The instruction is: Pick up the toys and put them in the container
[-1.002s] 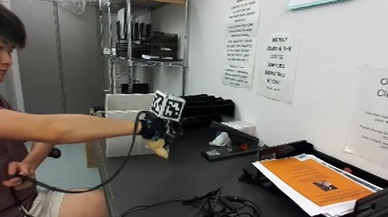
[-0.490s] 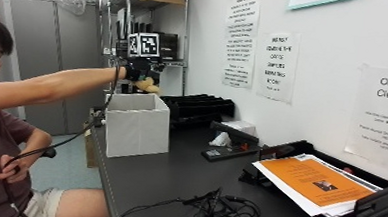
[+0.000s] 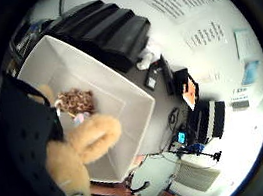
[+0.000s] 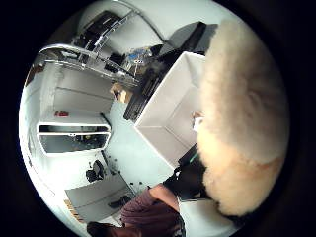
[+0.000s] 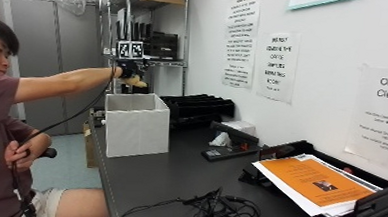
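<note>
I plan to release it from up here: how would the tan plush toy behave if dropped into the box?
Probably soft and light: the plush toy looks fluffy and bulges around the hand. It should land without rolling, likely settling on the toys already in the box.

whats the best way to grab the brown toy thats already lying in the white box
Come straight down through the open top of the white box: its tall walls close off every side. The brown toy lies on the bottom near one wall, so pinch its upper bulk from above. The gloved hand now holds a tan plush toy over the box, so that would likely need releasing first.
</note>
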`<state>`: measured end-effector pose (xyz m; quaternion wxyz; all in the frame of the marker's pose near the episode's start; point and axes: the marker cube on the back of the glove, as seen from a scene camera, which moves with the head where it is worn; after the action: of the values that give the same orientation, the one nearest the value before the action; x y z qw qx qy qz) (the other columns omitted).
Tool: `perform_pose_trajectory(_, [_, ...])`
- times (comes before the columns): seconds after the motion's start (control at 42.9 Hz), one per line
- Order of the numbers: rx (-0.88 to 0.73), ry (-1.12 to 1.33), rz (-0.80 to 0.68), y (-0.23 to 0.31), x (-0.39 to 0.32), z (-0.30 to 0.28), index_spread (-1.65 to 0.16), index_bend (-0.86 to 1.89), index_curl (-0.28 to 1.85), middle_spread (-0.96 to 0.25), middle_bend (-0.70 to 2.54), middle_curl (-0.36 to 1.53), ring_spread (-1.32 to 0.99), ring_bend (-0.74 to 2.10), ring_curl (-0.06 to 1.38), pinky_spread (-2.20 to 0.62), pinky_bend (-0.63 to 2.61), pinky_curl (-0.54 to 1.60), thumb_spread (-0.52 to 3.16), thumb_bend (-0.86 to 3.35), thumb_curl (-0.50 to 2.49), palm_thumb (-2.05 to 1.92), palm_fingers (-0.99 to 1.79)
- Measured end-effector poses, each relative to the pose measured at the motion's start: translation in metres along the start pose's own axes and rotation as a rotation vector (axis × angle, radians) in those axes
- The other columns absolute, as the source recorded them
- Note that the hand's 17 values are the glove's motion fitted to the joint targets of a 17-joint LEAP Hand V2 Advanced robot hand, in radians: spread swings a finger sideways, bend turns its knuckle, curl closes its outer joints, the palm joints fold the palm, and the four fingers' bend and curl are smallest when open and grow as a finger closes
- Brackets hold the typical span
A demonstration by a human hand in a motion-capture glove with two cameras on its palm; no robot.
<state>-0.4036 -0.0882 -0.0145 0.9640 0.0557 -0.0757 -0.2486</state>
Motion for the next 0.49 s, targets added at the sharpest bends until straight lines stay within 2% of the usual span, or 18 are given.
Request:
perform_pose_trajectory(0.07, [0.022,0.02,-0.012,-0.014,-0.015,0.004,-0.33,0.76,1.09,-0.23,1.25,0.89,-0.36,1.32,0.65,-0.33,0.92,0.47,0.62,-0.02,0.91,0.51,1.06])
perform_pose_trajectory(0.14, [0.028,0.061,0.037,-0.022,-0.018,0.006,-0.33,0.75,1.1,-0.24,1.24,0.88,-0.36,1.31,0.64,-0.32,0.9,0.46,0.62,-0.01,0.92,0.51,1.04])
perform_pose_trajectory(0.21, [-0.025,0.078,0.078,-0.025,-0.015,0.011,-0.33,0.73,1.11,-0.24,1.22,0.88,-0.36,1.3,0.64,-0.33,0.9,0.46,0.62,-0.02,0.92,0.49,1.01])
perform_pose_trajectory(0.256, [-0.09,0.039,0.087,-0.027,-0.017,0.017,-0.33,0.67,1.12,-0.24,1.17,0.87,-0.36,1.3,0.64,-0.32,0.91,0.47,0.64,-0.03,0.91,0.47,0.89])
perform_pose_trajectory(0.28, [-0.127,0.015,0.089,-0.027,-0.018,0.021,-0.33,0.55,1.09,-0.25,1.11,0.85,-0.36,1.29,0.63,-0.3,0.9,0.46,0.71,-0.06,0.88,0.41,0.66])
perform_pose_trajectory(0.303, [-0.161,-0.005,0.08,-0.027,-0.019,0.024,-0.31,0.36,1.04,-0.23,0.76,0.77,-0.31,1.08,0.6,-0.22,1.02,0.53,0.82,-0.19,0.8,0.18,-0.23])
perform_pose_trajectory(0.326, [-0.185,-0.017,0.054,-0.025,-0.019,0.027,-0.28,0.28,1.04,-0.17,0.56,0.74,-0.24,1.0,0.65,-0.19,1.18,0.62,0.84,-0.2,0.76,0.08,-0.65])
perform_pose_trajectory(0.35, [-0.198,-0.023,0.015,-0.024,-0.019,0.029,-0.27,0.18,0.99,-0.13,0.44,0.69,-0.21,0.9,0.63,-0.16,1.24,0.61,0.86,-0.18,0.73,0.03,-0.74])
perform_pose_trajectory(0.396, [-0.195,-0.034,-0.036,-0.021,-0.018,0.031,-0.26,0.04,0.85,-0.07,0.27,0.6,-0.16,0.69,0.54,-0.11,1.24,0.55,0.89,-0.15,0.68,-0.05,-0.75])
perform_pose_trajectory(0.49, [-0.154,-0.081,0.068,-0.019,-0.015,0.032,-0.23,-0.04,0.65,-0.01,0.1,0.5,-0.08,0.47,0.4,-0.04,1.2,0.49,0.95,-0.11,0.61,-0.1,-0.61])
